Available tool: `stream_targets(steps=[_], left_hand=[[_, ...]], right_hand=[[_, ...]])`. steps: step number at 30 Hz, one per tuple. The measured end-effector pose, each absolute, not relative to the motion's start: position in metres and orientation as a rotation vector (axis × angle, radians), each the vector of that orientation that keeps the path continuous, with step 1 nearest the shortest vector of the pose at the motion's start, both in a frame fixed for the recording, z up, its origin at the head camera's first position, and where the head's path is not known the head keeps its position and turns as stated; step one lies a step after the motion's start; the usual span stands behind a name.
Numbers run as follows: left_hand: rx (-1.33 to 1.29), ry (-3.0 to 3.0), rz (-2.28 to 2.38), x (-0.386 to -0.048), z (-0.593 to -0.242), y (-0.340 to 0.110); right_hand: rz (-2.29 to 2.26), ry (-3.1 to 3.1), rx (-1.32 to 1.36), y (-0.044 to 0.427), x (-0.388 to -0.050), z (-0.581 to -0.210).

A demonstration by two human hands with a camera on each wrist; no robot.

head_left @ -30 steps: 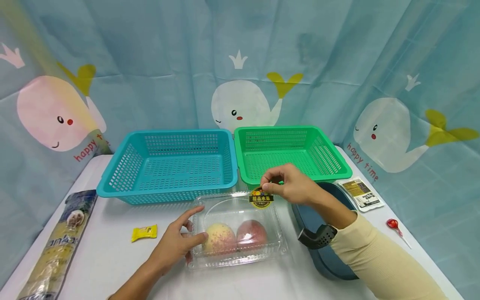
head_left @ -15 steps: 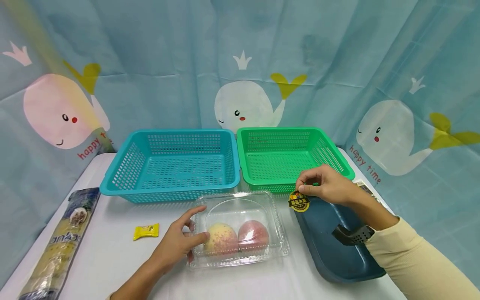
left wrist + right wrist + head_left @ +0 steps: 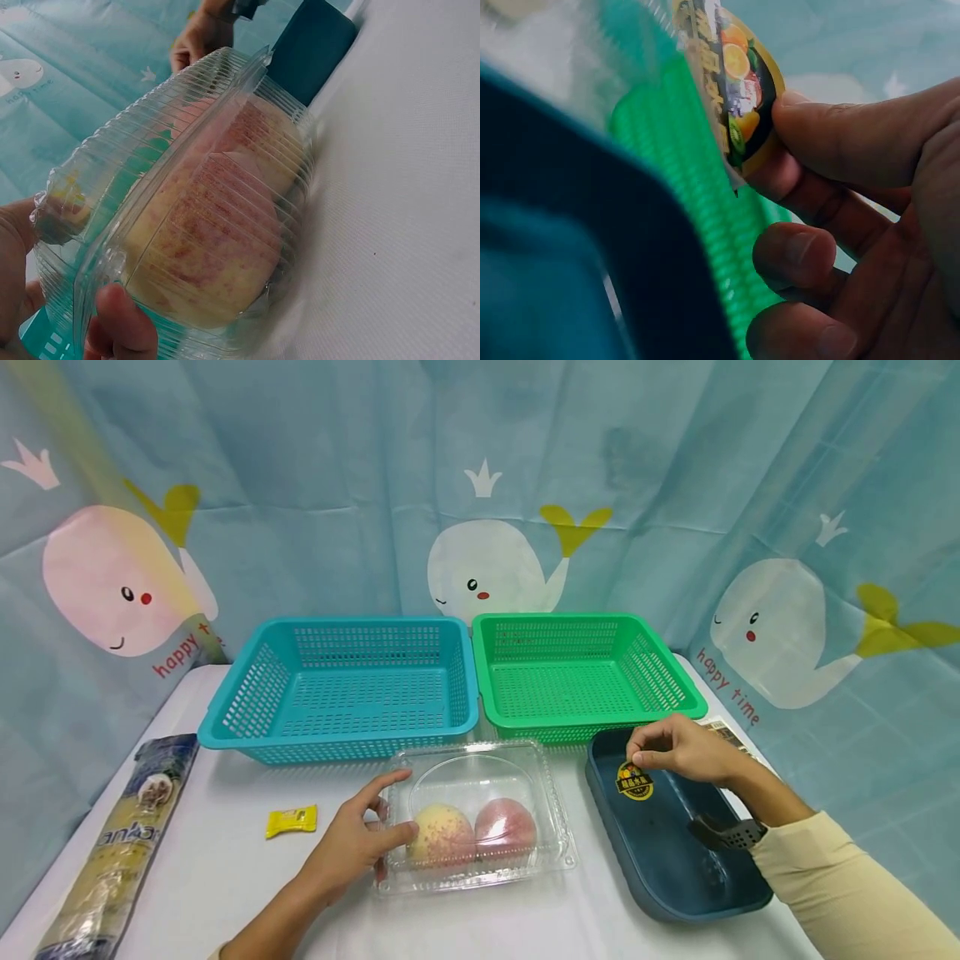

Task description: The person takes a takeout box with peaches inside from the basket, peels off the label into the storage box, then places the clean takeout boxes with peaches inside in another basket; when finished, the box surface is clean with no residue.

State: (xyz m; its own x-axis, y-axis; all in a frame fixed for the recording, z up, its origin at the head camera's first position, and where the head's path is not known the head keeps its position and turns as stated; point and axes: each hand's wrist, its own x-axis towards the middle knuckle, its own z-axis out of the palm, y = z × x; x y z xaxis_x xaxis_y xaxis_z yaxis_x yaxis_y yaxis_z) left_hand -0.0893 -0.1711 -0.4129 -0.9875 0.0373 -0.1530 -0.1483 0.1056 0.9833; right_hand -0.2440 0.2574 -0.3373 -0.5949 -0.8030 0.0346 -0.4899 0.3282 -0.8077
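A clear plastic clamshell box (image 3: 480, 777) with two peaches inside, one pale yellow and speckled (image 3: 442, 835) and one pinker (image 3: 506, 828), sits on the white table. My left hand (image 3: 352, 835) grips its left end, the thumb at the front and the other fingers at the side; the left wrist view shows fingertips (image 3: 124, 322) on the box edge. Between thumb and forefinger my right hand (image 3: 686, 750) pinches a black and gold fruit sticker (image 3: 634, 782). That sticker hangs above the dark blue tub (image 3: 652, 860) on the right, apart from the box.
Behind stand a blue mesh basket (image 3: 360, 693) and a green one (image 3: 562, 689), side by side. A yellow wrapped candy (image 3: 291, 821) and a long printed packet (image 3: 120, 852) lie on the left. Another packet (image 3: 723, 731) is partly hidden behind the right arm.
My right hand has carried the sticker from the box's back right corner rightwards, over the dark blue tub. The left hand keeps its grip on the box.
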Motion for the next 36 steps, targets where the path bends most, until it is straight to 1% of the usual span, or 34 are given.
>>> stream_targets(steps=[9,16,21,30,36], left_hand=[[-0.109,2.205,2.02,-0.09,-0.413,-0.171],[-0.107,2.197,2.026,-0.089,-0.413,-0.171],[-0.111,2.192,2.04,-0.089,-0.413,-0.171],[-0.122,2.211,2.031,-0.089,-0.413,-0.171],[-0.114,2.195,2.039,-0.089,-0.414,-0.172]], right_hand=[[-1.086,2.297,-0.94,0.277,-0.253,-0.377],[-1.034,2.244,-0.987,0.285,-0.261,-0.398],[-0.974,2.26,-1.029,0.284,-0.26,-0.403],[-0.867,2.376,-0.992,0.284,-0.257,-0.406],[-0.798,2.519,-0.96,0.283,-0.253,-0.397]])
